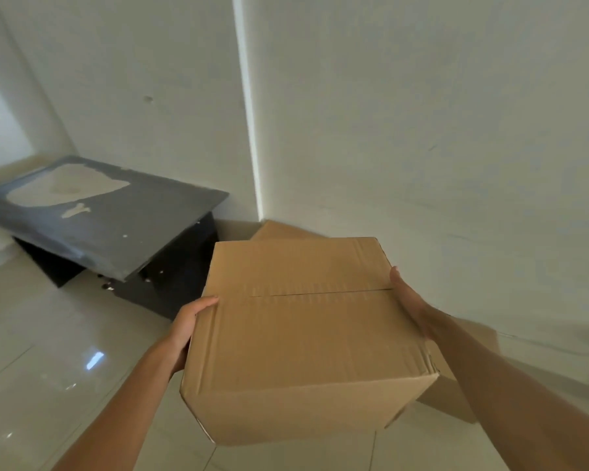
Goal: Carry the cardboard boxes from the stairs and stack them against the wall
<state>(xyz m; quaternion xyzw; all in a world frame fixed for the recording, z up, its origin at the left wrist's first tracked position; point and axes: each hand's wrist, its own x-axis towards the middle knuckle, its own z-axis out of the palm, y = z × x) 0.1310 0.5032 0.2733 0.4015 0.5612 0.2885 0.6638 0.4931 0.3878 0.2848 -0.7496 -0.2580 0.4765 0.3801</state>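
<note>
I hold a closed brown cardboard box [300,334] in the air in front of me, between both hands. My left hand [187,328] grips its left side, with the thumb hooked over the top edge. My right hand [412,307] holds the right side with the thumb along the top edge; its fingers are hidden behind the box. Below and behind it, other cardboard boxes stand against the white wall [422,130]. One box [279,229] shows past the far edge and another [456,396] under my right forearm. The held box hides most of both.
A low dark grey table [116,226] with a peeling top stands in the corner to the left, close to the boxes. Glossy pale floor tiles [48,351] spread out to the left and in front. A wall corner edge [252,147] runs down behind the boxes.
</note>
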